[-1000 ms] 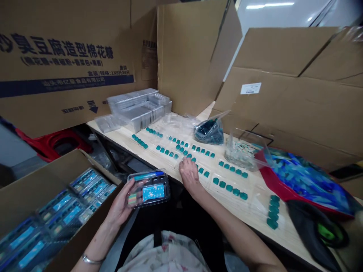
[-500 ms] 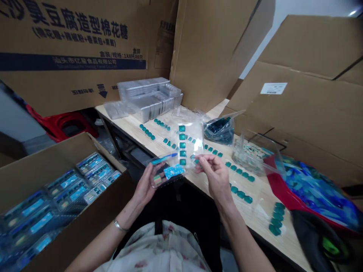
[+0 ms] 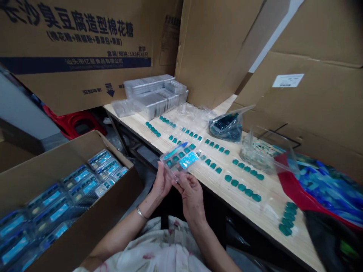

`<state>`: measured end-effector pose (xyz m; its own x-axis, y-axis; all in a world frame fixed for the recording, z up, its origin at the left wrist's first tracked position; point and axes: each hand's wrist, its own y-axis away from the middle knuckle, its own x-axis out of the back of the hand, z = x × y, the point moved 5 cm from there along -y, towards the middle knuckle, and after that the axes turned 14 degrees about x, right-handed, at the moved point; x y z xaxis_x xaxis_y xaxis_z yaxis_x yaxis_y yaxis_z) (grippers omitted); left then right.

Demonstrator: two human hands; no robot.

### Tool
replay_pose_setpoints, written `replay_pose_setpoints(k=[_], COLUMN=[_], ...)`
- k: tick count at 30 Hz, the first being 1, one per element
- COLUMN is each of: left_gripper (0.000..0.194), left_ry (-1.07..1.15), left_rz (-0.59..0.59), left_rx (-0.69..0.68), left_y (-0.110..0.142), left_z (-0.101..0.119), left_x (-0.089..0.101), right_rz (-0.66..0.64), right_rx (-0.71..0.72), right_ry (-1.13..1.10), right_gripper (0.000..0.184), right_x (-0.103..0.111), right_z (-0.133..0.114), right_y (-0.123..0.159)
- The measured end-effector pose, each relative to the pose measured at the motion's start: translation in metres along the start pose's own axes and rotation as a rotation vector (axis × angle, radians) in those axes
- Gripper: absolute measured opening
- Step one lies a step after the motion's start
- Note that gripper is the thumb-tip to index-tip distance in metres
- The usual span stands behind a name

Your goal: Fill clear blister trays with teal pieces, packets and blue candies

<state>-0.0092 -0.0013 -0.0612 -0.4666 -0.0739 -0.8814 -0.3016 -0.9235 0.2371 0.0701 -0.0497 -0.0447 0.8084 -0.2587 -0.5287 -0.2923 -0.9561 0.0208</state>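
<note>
My left hand (image 3: 162, 182) is closed around the left end of a clear plastic box (image 3: 173, 172), held tilted in front of the table edge. A blue pen (image 3: 176, 150) and a blue spotted packet (image 3: 188, 160) show in it. Between them runs a slanting row of teal gems (image 3: 181, 155); whether they lie inside or on top, I cannot tell. The fingers of my right hand (image 3: 191, 194) pinch the near edge of the box, with the fingertips partly hidden.
Teal gems (image 3: 241, 187) lie in short rows across the wooden table (image 3: 266, 215). Behind them are stacked clear trays (image 3: 155, 100), a bag of dark teal pieces (image 3: 227, 126) and a clear container (image 3: 258, 153). An open carton (image 3: 113, 206) of packed boxes stands at left.
My right hand has brought the clear sheet of gems down and left to the box, and a gem row now shows there. Its fingers have moved to the box's near edge.
</note>
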Motion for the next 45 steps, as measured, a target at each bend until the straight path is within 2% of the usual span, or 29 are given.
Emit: replay_pose_setpoints(k=[3,5,7,9,10,11,14,16,17,20,23,26,28,30,32,37,40,43,45], left_gripper=[0.039,0.034,0.028,0.027,0.027,0.027,0.028,0.026,0.023,0.012,0.001,0.006,0.008,0.008,0.007,0.009,0.006,0.003,0.004], left_ry=[-0.057,-0.055,-0.045,-0.063,-0.08,-0.097,-0.131,-0.135,-0.133,-0.117,-0.095,-0.065,-0.042,-0.027,-0.021,-0.048,-0.079,-0.119,-0.146], left_rz=[0.072,0.102,0.113,0.112,0.111,0.111,0.152,0.228,0.275,0.378,0.474,0.539,0.564,0.593,0.624,0.612,0.564,0.51,0.454], left_rx=[-0.009,-0.009,0.001,0.033,0.052,0.064,0.035,-0.056,-0.116,-0.307,-0.447,-0.501,-0.501,-0.49,-0.476,-0.427,-0.414,-0.368,-0.319], left_y=[-0.002,-0.003,-0.003,-0.002,0.0,0.002,0.007,0.011,0.014,0.021,0.029,0.035,0.038,0.038,0.035,0.016,0.001,-0.018,-0.035], left_z=[0.001,0.005,0.01,0.015,0.018,0.021,0.041,0.067,0.083,0.137,0.184,0.214,0.227,0.235,0.24,0.241,0.236,0.225,0.214], left_x=[0.008,0.013,0.017,0.019,0.019,0.019,0.022,0.033,0.04,0.067,0.094,0.112,0.119,0.126,0.133,0.142,0.139,0.128,0.118], right_rz=[-0.112,-0.229,-0.222,-0.134,-0.123,-0.164,-0.453,-0.625,-0.685,-0.85,-1.023,-0.943,-0.877,-0.89,-0.939,-1.162,-1.219,-1.204,-1.18], right_rx=[-0.052,-0.005,0.186,0.415,0.476,0.477,0.288,0.259,0.328,0.7,0.973,1.173,1.282,1.349,1.38,1.511,1.624,1.71,1.716], right_ry=[0.226,0.49,0.79,0.993,1.036,1.051,1.044,1.082,1.123,1.269,1.397,1.516,1.571,1.585,1.579,1.734,1.761,1.711,1.65], right_gripper=[0.027,0.034,0.035,0.039,0.047,0.055,0.061,0.056,0.053,0.041,0.032,0.018,0.019,0.029,0.032,0.016,0.015,0.02,0.024], right_x=[0.004,0.011,0.022,0.029,0.029,0.026,0.004,-0.019,-0.033,-0.08,-0.119,-0.137,-0.14,-0.14,-0.139,-0.14,-0.138,-0.132,-0.124], right_z=[0.004,-0.004,-0.025,-0.05,-0.058,-0.061,-0.049,-0.039,-0.035,-0.015,0.028,0.065,0.08,0.089,0.093,0.086,0.062,0.026,0.002], right_y=[-0.001,-0.006,-0.017,-0.031,-0.039,-0.048,-0.075,-0.092,-0.101,-0.121,-0.129,-0.131,-0.126,-0.121,-0.116,-0.106,-0.098,-0.09,-0.087])
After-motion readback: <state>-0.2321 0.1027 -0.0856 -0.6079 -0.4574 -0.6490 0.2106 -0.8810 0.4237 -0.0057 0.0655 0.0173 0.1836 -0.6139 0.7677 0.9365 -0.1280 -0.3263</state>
